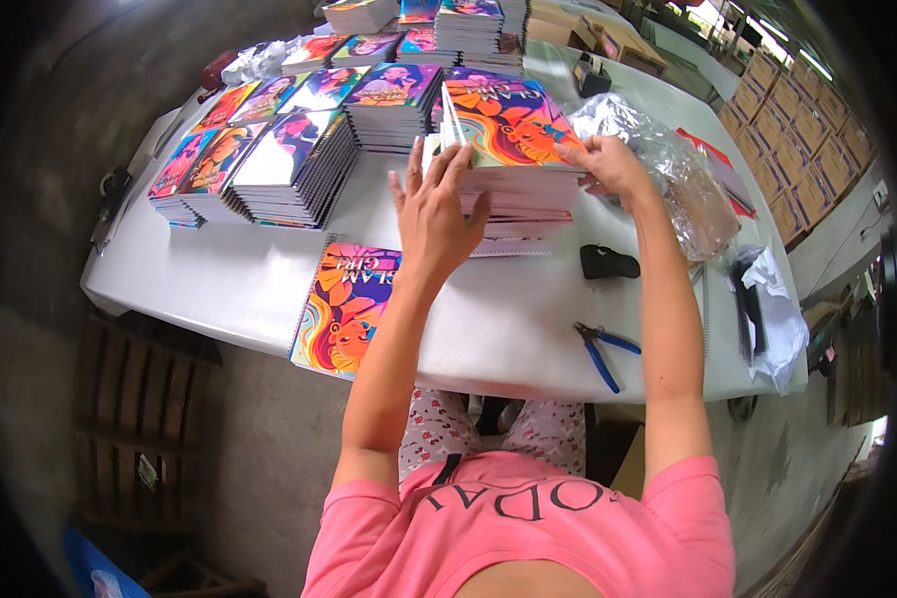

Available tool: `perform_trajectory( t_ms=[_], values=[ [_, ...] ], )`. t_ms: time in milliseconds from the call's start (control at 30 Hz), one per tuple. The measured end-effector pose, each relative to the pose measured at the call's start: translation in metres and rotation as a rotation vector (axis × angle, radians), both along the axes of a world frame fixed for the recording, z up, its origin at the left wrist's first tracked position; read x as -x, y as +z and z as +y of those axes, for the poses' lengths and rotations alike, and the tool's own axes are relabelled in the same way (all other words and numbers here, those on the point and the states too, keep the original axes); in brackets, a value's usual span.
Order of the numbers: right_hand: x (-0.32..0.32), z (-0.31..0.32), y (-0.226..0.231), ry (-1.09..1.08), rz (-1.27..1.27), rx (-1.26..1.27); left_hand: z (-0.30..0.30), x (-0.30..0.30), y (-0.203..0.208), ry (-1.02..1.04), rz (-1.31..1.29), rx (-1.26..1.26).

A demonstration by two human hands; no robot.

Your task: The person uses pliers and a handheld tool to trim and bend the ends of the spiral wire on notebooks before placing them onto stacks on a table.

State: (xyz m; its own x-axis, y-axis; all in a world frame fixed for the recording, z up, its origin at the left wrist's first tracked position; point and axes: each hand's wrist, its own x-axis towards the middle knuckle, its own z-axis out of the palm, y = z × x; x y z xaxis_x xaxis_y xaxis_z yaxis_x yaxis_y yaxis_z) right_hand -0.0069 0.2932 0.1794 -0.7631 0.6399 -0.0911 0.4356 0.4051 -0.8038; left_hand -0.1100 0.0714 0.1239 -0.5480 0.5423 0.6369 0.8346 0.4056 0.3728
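Observation:
Straight ahead on the table stands a tall stack of notebooks. On top lies an orange and purple illustrated notebook, its left edge a little lifted with pages showing. My left hand rests against the stack's left side, fingers stretched and apart. At the right edge, my right hand pinches the top notebook, thumb on its cover and fingers underneath. A similar spiral-bound notebook lies flat near the front edge, partly behind my left forearm.
Several piles of spiral notebooks fill the table's far left, with more stacks at the back. To the right are clear plastic wrap, a small black object, blue-handled cutters and crumpled white paper. Cartons stand beyond.

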Motion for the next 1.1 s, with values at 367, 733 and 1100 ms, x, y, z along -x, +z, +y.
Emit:
perform_trajectory(
  t_ms=[367, 733, 1100],
  values=[
    [-0.110, -0.053, 0.032, -0.172, 0.698, -0.310, -0.020, -0.038, 0.036, -0.088, 0.108, -0.317],
    [-0.206, -0.094, -0.078, -0.058, 0.550, 0.056, -0.020, -0.145, -0.046, -0.289, 0.199, 0.050],
    [-0.235, 0.160, -0.168, -0.803, -0.467, -0.341, -0.020, -0.132, -0.057, -0.250, 0.334, 0.020]
  ],
)
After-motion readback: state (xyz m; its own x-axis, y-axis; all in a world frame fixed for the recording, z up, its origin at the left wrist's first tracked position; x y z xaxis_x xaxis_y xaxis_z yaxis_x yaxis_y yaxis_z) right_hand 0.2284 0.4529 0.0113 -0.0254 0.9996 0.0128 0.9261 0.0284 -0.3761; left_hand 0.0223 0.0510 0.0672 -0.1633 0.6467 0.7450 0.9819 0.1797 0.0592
